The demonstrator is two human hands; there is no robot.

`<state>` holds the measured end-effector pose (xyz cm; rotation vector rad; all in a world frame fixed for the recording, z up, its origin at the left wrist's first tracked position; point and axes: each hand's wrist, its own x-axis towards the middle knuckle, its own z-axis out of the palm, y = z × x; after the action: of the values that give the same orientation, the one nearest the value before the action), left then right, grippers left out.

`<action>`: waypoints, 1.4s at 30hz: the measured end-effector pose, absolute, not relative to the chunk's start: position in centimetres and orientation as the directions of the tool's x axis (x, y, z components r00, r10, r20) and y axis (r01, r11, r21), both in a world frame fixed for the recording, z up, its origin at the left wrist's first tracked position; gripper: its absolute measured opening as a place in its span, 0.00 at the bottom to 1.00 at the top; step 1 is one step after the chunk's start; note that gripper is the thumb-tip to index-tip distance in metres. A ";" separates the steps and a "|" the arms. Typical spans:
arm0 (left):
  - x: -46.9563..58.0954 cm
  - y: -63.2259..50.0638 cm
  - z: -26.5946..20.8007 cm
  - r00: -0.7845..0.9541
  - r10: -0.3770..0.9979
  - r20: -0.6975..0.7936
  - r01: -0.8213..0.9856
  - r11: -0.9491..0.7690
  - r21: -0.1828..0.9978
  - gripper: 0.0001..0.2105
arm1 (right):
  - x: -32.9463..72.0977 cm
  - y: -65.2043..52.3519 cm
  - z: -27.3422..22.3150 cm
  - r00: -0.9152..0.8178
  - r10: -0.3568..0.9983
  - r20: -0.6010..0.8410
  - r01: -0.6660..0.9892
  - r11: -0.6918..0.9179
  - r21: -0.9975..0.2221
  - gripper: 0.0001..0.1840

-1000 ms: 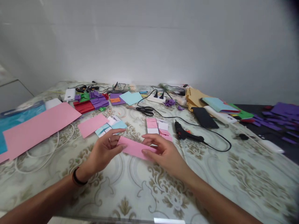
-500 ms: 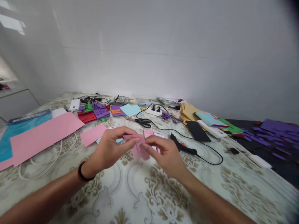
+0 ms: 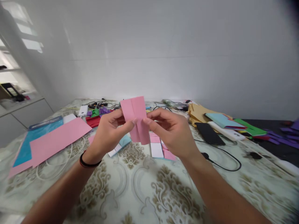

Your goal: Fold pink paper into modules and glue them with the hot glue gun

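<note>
A folded piece of pink paper [image 3: 137, 109] is held up above the table between my two hands, with a crease running down its middle. My left hand [image 3: 114, 126] pinches its left side, thumb in front and fingers behind. On the right side, my right hand [image 3: 165, 127] grips it the same way. Below my right hand lies a pink and white folded paper piece [image 3: 157, 150]. Under my left hand, a light blue and white folded piece [image 3: 120, 144] rests on the patterned tablecloth [image 3: 130, 180].
Large pink sheets [image 3: 59, 137] lie at left over a blue packet [image 3: 25, 149], beside a white cable [image 3: 67, 161]. To the right are a black phone [image 3: 210, 133], a white power bank [image 3: 226, 130], a yellow envelope [image 3: 201, 113] and purple strips [image 3: 285, 137]. A black cord [image 3: 233, 169] curves nearby.
Both hands have lifted the pink paper higher and turned it so its broad creased face shows upright. The head view has shifted slightly, and the hands now cover the scissors and most of the glue gun.
</note>
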<state>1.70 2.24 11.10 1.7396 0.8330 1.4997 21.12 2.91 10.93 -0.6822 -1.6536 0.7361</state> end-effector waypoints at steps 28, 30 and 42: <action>2.9 3.6 11.6 -0.036 0.794 0.606 0.153 -0.595 0.789 0.08 | 24.3 4.7 11.3 -0.309 0.773 0.553 0.123 0.609 -0.783 0.06; 2.6 3.7 11.5 -0.042 0.799 0.599 0.172 -0.585 0.792 0.09 | 24.4 4.7 11.4 -0.290 0.767 0.572 0.129 0.623 -0.771 0.05; 3.5 3.4 10.8 0.117 0.815 0.567 0.139 -0.579 0.803 0.06 | 23.6 3.4 11.8 -0.289 0.757 0.587 0.131 0.638 -0.759 0.07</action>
<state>3.46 3.45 10.79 1.8196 0.9254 1.5033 23.64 3.43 11.80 -0.7169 -1.7855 0.7276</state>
